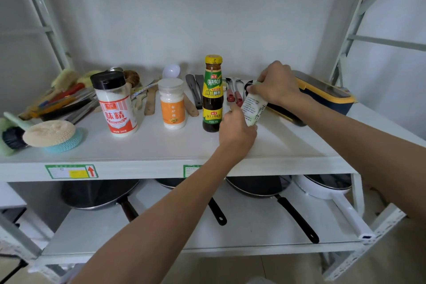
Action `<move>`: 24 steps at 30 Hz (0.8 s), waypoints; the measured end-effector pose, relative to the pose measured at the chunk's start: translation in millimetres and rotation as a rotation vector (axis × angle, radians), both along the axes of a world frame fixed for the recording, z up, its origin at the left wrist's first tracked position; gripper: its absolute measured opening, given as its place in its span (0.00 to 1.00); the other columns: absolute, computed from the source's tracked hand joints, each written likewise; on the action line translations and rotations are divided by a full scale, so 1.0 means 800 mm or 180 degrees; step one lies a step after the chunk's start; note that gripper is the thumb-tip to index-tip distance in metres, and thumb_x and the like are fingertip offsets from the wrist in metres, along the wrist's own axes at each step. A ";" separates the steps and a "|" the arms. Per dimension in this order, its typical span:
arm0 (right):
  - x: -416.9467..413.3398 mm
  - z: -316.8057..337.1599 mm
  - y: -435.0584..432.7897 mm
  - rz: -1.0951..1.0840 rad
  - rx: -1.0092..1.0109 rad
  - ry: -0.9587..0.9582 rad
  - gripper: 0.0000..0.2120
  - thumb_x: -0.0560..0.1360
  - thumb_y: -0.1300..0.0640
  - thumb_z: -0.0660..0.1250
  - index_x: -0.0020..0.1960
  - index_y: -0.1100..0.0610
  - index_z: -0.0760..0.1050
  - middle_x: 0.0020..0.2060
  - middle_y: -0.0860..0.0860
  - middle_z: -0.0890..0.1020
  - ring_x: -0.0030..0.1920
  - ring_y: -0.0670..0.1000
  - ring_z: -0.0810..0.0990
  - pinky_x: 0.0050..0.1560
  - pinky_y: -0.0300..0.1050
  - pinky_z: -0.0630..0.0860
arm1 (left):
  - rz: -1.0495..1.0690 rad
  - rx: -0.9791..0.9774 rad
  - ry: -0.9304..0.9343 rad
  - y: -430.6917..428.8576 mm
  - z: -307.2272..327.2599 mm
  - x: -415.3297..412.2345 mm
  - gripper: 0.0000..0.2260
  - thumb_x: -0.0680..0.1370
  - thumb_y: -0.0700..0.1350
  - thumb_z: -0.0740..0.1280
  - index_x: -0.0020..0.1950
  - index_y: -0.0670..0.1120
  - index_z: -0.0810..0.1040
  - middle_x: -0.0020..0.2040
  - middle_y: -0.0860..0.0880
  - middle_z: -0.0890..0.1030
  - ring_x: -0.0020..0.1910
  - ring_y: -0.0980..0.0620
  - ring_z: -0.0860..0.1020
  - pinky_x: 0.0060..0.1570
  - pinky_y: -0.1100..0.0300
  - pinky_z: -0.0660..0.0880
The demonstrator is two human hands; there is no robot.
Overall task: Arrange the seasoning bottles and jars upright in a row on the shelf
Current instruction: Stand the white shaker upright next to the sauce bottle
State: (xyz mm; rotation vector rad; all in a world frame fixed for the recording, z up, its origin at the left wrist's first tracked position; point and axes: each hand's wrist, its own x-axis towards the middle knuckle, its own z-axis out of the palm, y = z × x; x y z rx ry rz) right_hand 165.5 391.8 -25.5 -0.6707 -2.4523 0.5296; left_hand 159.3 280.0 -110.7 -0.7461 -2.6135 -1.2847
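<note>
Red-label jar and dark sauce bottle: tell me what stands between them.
Head view: the orange-label jar stands upright between the red-label jar and the dark sauce bottle.

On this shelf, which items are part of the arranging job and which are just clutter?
Job: black-capped jar, orange-label jar, sauce bottle, tilted white bottle held by left hand and right hand.
Clutter: scrub brushes, spatulas, yellow-rimmed box, pans below.
</note>
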 end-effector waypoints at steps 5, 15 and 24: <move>0.011 0.005 -0.015 0.0117 0.0537 -0.0096 0.14 0.68 0.52 0.75 0.48 0.60 0.82 0.48 0.59 0.82 0.50 0.58 0.79 0.40 0.46 0.74 | -0.0043 0.0206 -0.0293 0.000 -0.005 0.001 0.26 0.70 0.48 0.76 0.62 0.42 0.69 0.56 0.42 0.80 0.54 0.42 0.79 0.51 0.48 0.79; 0.024 0.005 -0.043 0.0432 0.1058 -0.0321 0.19 0.70 0.46 0.75 0.50 0.61 0.82 0.50 0.57 0.83 0.51 0.57 0.80 0.45 0.49 0.78 | -0.0115 0.0215 -0.0518 -0.004 -0.008 -0.004 0.26 0.70 0.49 0.77 0.61 0.41 0.69 0.57 0.43 0.79 0.57 0.43 0.78 0.53 0.50 0.79; 0.044 0.041 -0.022 0.0891 0.0718 -0.1196 0.21 0.74 0.57 0.70 0.67 0.53 0.77 0.65 0.53 0.79 0.63 0.53 0.76 0.51 0.36 0.67 | -0.0122 0.0267 -0.0597 -0.004 -0.012 -0.005 0.26 0.70 0.49 0.77 0.61 0.42 0.68 0.58 0.43 0.78 0.58 0.43 0.78 0.54 0.49 0.78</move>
